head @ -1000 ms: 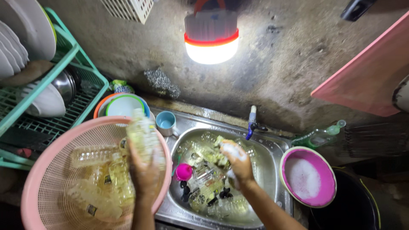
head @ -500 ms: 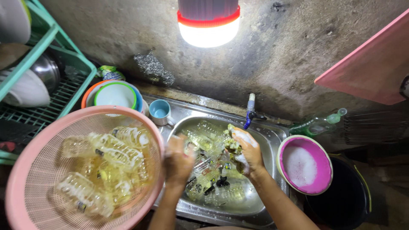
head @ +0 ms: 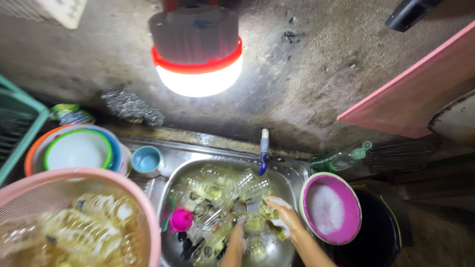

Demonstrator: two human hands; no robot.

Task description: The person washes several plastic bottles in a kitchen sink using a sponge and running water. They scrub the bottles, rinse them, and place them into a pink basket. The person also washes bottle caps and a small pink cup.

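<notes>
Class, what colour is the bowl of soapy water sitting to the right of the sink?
The bowl is bright pink-magenta with a pale rim, seen best in the head view.

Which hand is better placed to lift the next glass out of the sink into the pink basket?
Probably the left. The left hand lies among the glasses in the sink on the side nearer the pink basket. The right hand holds a soapy sponge.

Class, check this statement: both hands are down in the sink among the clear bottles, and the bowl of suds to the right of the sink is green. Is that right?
Not quite. The bowl of suds is pink, not green, as the head view shows. The rest holds: the left hand and right hand are down in the sink among the clear bottles, and the bowl sits right of the sink.
</notes>
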